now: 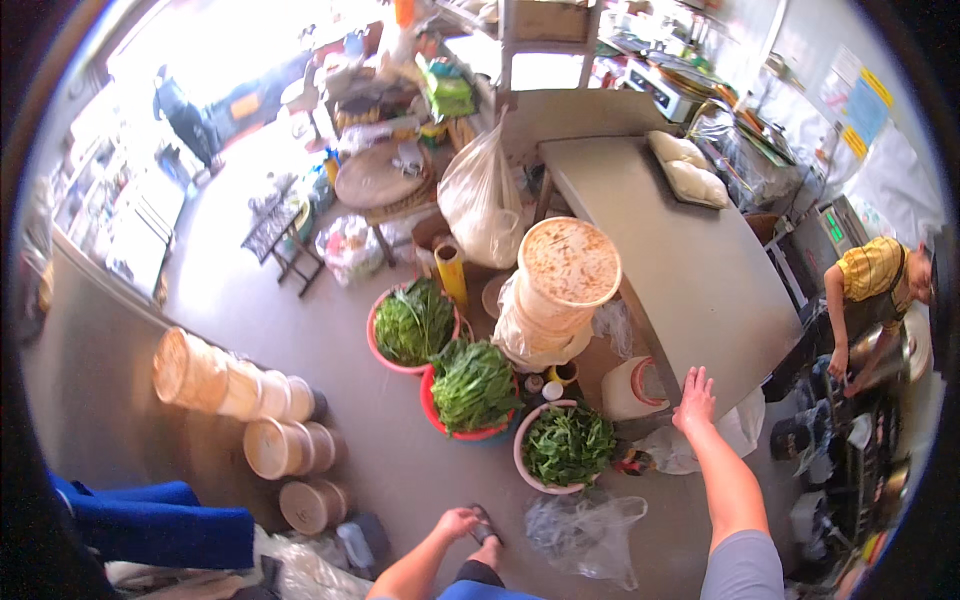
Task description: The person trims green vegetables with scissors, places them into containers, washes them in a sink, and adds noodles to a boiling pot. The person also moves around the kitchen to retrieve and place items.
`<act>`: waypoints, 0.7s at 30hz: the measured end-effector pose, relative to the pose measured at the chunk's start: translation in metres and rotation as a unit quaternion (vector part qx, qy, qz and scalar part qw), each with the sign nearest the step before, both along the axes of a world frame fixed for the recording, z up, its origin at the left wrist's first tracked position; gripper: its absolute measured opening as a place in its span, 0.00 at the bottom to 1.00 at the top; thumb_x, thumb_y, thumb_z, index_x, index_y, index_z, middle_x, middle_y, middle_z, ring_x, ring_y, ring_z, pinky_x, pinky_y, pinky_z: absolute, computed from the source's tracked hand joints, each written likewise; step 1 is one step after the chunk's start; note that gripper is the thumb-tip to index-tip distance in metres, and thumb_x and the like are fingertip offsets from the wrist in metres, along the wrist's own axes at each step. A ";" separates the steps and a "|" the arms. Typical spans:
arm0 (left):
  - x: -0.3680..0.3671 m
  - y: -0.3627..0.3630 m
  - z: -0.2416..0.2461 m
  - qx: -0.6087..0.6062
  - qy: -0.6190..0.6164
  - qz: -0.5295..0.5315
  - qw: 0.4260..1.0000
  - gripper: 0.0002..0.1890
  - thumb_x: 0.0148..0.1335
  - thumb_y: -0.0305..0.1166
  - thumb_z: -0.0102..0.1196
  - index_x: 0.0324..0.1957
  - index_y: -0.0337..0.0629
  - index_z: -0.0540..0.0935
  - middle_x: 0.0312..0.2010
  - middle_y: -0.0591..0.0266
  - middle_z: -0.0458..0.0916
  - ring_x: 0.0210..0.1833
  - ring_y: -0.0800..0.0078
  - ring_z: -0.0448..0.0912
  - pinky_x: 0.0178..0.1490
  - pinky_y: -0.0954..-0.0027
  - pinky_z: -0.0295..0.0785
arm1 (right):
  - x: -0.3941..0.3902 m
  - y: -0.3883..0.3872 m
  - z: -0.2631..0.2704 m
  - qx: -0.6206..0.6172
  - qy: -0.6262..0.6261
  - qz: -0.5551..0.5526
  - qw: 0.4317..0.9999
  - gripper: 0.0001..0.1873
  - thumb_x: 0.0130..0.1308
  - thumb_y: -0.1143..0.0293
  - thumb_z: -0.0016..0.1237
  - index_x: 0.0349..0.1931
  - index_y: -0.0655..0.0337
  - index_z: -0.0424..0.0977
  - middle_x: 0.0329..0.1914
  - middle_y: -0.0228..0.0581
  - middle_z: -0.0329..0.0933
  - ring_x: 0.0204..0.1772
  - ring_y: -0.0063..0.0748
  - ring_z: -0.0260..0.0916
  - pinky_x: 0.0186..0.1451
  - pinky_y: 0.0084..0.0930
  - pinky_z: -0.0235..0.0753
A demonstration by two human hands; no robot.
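My right hand (696, 405) reaches forward with fingers spread, at the near corner of the metal-topped table (660, 255). Whether the fingertips rest on the top or hover over it is hard to tell. Low in the picture, my left hand (457, 523) hangs above the floor near my sandalled foot (486, 525); its fingers are partly hidden. Leafy greens fill a pink basin (519, 442) between my arms. Beyond it stand a red basin (429, 409) and another pink basin (373, 349), both heaped with greens. A crumpled clear plastic bag (592, 536) lies on the floor.
Stacked round tubs (570, 262) rise beside the table, above a white jug (630, 390). More tubs (274, 446) line the left wall. Dough pieces (686, 169) lie on a tray at the table's far end. Another person (870, 292) works at the right by a stove.
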State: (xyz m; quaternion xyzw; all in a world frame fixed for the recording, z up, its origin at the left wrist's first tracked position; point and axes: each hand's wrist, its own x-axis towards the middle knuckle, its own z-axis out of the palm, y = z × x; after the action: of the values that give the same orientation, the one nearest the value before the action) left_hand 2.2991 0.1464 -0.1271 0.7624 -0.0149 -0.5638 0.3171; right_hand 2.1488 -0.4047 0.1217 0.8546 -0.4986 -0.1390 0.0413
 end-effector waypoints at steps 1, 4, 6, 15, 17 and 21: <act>-0.004 0.005 0.020 0.001 0.015 -0.004 1.000 0.22 0.58 0.40 0.63 0.52 0.39 0.83 0.32 0.63 0.85 0.27 0.77 0.78 0.31 0.72 0.75 | 0.001 -0.001 0.004 0.014 -0.010 0.001 1.000 0.54 0.50 0.70 0.65 0.74 0.60 0.43 0.79 0.48 0.41 0.76 0.58 0.47 0.68 0.54 0.66; -0.017 0.044 0.035 0.009 0.014 -0.069 0.997 0.24 0.59 0.40 0.63 0.55 0.39 0.80 0.33 0.61 0.85 0.29 0.76 0.80 0.33 0.71 0.77 | -0.026 -0.001 0.021 0.066 -0.039 -0.002 0.997 0.50 0.51 0.68 0.63 0.72 0.57 0.48 0.77 0.48 0.45 0.76 0.56 0.48 0.69 0.51 0.66; -0.018 0.059 0.051 0.017 -0.018 -0.120 0.992 0.25 0.59 0.40 0.63 0.56 0.39 0.80 0.35 0.60 0.86 0.31 0.75 0.81 0.34 0.70 0.78 | -0.038 0.004 0.023 0.107 -0.079 0.008 0.991 0.44 0.51 0.63 0.62 0.70 0.56 0.57 0.75 0.49 0.50 0.75 0.53 0.51 0.69 0.49 0.65; -0.172 0.060 0.152 -0.001 -0.068 -0.244 0.967 0.25 0.57 0.37 0.64 0.56 0.36 0.79 0.33 0.58 0.84 0.31 0.72 0.81 0.33 0.69 0.78 | -0.392 0.371 -0.017 0.256 -0.477 -0.047 0.839 0.35 0.53 0.53 0.61 0.61 0.57 0.71 0.68 0.56 0.63 0.70 0.52 0.61 0.71 0.39 0.64; -0.246 0.060 0.152 -0.008 -0.026 -0.262 0.965 0.24 0.59 0.35 0.63 0.55 0.32 0.78 0.34 0.57 0.84 0.33 0.70 0.82 0.34 0.69 0.78 | -0.511 0.467 -0.059 0.289 -0.443 -0.186 0.828 0.35 0.55 0.53 0.60 0.62 0.60 0.70 0.66 0.56 0.66 0.70 0.51 0.62 0.71 0.40 0.64; -0.391 0.006 0.167 -0.133 -0.022 -0.571 0.809 0.23 0.60 0.33 0.61 0.55 0.31 0.77 0.35 0.56 0.84 0.34 0.69 0.82 0.37 0.68 0.78 | -0.712 0.584 -0.062 0.146 -0.502 -0.417 0.744 0.33 0.55 0.58 0.59 0.59 0.67 0.70 0.57 0.57 0.74 0.46 0.46 0.79 0.51 0.39 0.78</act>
State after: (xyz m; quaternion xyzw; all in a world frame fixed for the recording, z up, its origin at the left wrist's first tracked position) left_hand 1.9080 0.1528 0.0401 0.5786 -0.5298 -0.6191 0.0358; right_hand 1.4364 0.1794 0.0595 0.5037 -0.7274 0.2357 -0.4020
